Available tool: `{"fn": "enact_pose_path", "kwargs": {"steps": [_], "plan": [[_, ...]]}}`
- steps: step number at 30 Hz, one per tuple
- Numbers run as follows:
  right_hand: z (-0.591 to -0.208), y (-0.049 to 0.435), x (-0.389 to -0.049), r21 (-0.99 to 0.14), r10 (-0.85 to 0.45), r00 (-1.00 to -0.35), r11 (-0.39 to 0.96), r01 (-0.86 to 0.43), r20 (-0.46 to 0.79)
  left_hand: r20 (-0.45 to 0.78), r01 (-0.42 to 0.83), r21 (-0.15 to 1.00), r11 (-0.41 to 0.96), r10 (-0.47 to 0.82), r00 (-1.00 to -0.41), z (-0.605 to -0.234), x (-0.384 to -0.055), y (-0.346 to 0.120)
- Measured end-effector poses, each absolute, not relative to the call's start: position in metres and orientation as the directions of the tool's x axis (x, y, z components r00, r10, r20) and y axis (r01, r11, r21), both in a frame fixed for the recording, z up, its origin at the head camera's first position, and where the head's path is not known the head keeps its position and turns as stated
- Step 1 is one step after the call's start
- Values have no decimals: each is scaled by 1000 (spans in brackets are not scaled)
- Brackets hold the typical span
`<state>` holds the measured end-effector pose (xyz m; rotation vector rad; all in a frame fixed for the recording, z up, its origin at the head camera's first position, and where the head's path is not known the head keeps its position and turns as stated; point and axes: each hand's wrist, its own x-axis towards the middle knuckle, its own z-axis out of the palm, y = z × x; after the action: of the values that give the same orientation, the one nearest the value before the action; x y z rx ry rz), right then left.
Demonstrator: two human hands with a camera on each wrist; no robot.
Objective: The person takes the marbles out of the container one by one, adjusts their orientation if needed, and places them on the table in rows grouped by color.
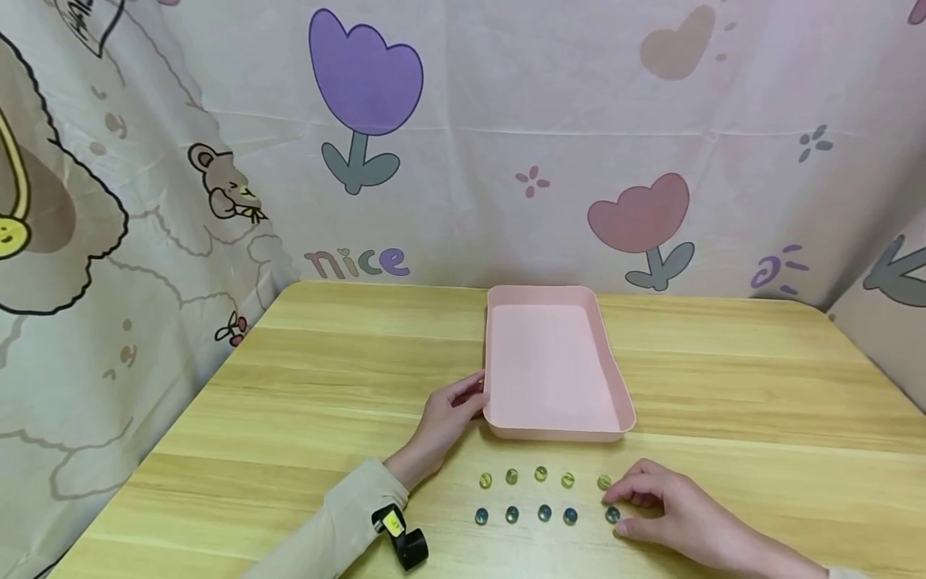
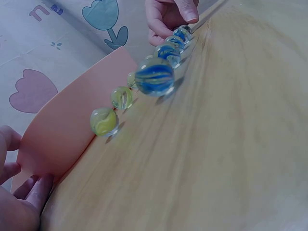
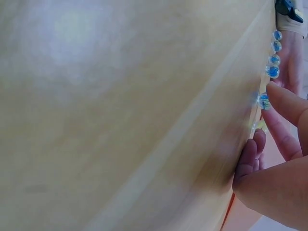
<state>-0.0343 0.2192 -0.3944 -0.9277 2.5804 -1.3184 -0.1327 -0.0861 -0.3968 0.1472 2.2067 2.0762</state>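
A pink rectangular tray (image 1: pixel 560 434) lies on the table with its long side running away from me. My left hand (image 1: pixel 443 425) touches its left wall near the front corner; in the left wrist view the fingers (image 2: pixel 39 195) press the outside of the wall. In front of the tray are two rows of glass marbles, yellow-green ones farther back and blue ones nearer. With thumb and index finger, my right hand (image 1: pixel 676 511) pinches the rightmost blue marble (image 1: pixel 612 515) at the table. The rightmost yellow marble (image 1: pixel 604 482) sits right beside those fingertips.
The other yellow marbles (image 1: pixel 541 474) and blue marbles (image 1: pixel 545 512) lie spaced out to the left of my right hand. A small black camera (image 1: pixel 405 540) is strapped at my left sleeve. Behind the wooden table (image 1: pixel 362 338) hangs a printed cloth (image 1: pixel 477 145).
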Motion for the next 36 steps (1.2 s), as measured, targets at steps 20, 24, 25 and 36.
{"fn": "enact_pose_path", "kwargs": {"steps": [20, 24, 25, 36], "plan": [[-384, 232, -41, -908, -505, -863, 374, -190, -28, -19, -9, 997, 80, 122, -992, -398, -131, -85], [-376, 241, -49, -910, -500, -859, 399, -114, -112, -57, -54, 998, 42, 93, -994, -396, -128, -81], [-373, 243, -51, -909, -498, -858, 404, -97, -130, -70, -67, 997, 29, 87, -994, -395, -127, -80], [-349, 255, -75, -766, -355, -928, 626, -147, -112, -72, -59, 990, 127, 103, -992, -370, -125, -89]]}}
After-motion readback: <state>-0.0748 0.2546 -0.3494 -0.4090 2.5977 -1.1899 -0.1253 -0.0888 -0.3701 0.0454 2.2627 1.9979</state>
